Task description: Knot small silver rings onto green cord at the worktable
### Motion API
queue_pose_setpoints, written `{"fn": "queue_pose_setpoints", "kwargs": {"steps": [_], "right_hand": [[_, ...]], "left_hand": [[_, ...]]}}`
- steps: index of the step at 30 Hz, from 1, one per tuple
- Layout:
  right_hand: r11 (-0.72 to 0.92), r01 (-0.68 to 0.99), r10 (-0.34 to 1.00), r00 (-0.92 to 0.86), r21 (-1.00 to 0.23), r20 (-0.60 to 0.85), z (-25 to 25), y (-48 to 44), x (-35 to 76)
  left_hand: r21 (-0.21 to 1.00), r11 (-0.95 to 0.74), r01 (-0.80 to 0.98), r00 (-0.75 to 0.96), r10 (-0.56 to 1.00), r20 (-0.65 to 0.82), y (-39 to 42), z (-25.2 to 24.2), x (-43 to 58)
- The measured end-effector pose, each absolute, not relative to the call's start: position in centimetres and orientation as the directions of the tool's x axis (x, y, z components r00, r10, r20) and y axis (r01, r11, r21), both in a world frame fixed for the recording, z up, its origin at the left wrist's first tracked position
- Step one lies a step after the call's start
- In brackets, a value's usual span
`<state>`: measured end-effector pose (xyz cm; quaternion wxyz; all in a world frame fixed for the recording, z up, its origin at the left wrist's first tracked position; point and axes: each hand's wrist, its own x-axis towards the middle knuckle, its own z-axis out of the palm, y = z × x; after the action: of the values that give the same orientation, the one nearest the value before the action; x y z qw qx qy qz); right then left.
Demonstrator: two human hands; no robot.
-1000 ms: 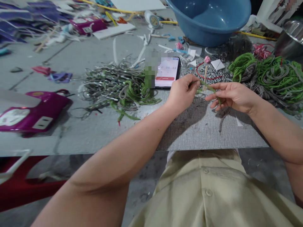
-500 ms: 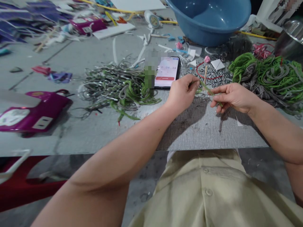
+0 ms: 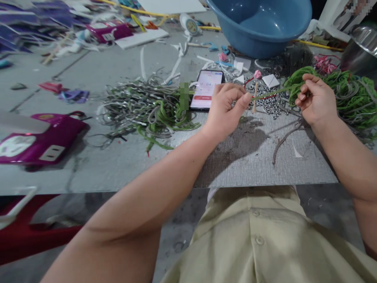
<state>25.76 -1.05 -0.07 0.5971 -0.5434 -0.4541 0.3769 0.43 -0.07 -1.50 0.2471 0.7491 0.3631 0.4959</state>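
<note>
A thin green cord (image 3: 272,93) stretches between my two hands. My left hand (image 3: 228,106) pinches one end, just in front of the phone (image 3: 207,88). At the right, my right hand (image 3: 316,96) has its fingers curled on the other end, in front of the green and grey cord pile (image 3: 353,94). Small metal rings (image 3: 269,105) lie scattered behind the cord, beside a stick with a pink tip (image 3: 257,74). A grey cord (image 3: 281,145) lies on the table below my right hand. Another bundle of cords with metal pieces (image 3: 141,104) sits left of the phone.
A blue basin (image 3: 262,35) stands at the back, with a metal bowl (image 3: 361,49) to its right. Two purple devices (image 3: 59,133) are on the left. Purple strips (image 3: 50,17) are heaped at the back left. The table's front edge runs close to my body.
My right hand has moved right and away from me, pulling the green cord out straight. My left hand has turned slightly and stayed near the phone. More of the grey cord shows.
</note>
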Motion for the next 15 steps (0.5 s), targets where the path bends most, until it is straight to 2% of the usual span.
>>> {"fn": "queue_pose_setpoints", "kwargs": {"steps": [2,3,5,7,9,12,15], "right_hand": [[0.135,0.023,0.92,0.369,-0.991,0.134,0.1,-1.3,25.1],[0.144,0.074,0.911,0.379,-0.987,0.161,0.1,-1.5,24.7],[0.191,0.291,0.886,0.361,-0.937,0.293,0.0,-1.8,24.3],[0.243,0.529,0.86,0.271,-0.813,0.433,-0.4,-2.0,24.2],[0.245,0.706,0.863,0.154,-0.665,0.481,-0.8,-2.1,24.3],[0.151,0.883,0.92,0.039,-0.445,0.39,-1.0,-2.2,24.5],[0.069,0.972,0.972,-0.015,-0.223,0.233,-0.7,-2.4,24.0]], "left_hand": [[0.807,-0.554,0.205,0.223,0.829,0.513,-0.1,-1.3,0.6],[0.854,-0.498,0.149,0.218,0.859,0.463,-0.2,-1.2,0.6],[0.934,-0.357,0.02,0.224,0.912,0.344,-0.3,-1.0,0.7],[0.968,-0.223,-0.118,0.253,0.936,0.246,-0.3,-0.6,0.6],[0.971,-0.126,-0.205,0.294,0.938,0.184,-0.4,-0.1,0.4],[0.981,-0.036,-0.189,0.371,0.923,0.105,-0.7,0.7,0.2],[0.992,-0.003,-0.129,0.454,0.889,0.062,-1.1,1.0,0.3]]}}
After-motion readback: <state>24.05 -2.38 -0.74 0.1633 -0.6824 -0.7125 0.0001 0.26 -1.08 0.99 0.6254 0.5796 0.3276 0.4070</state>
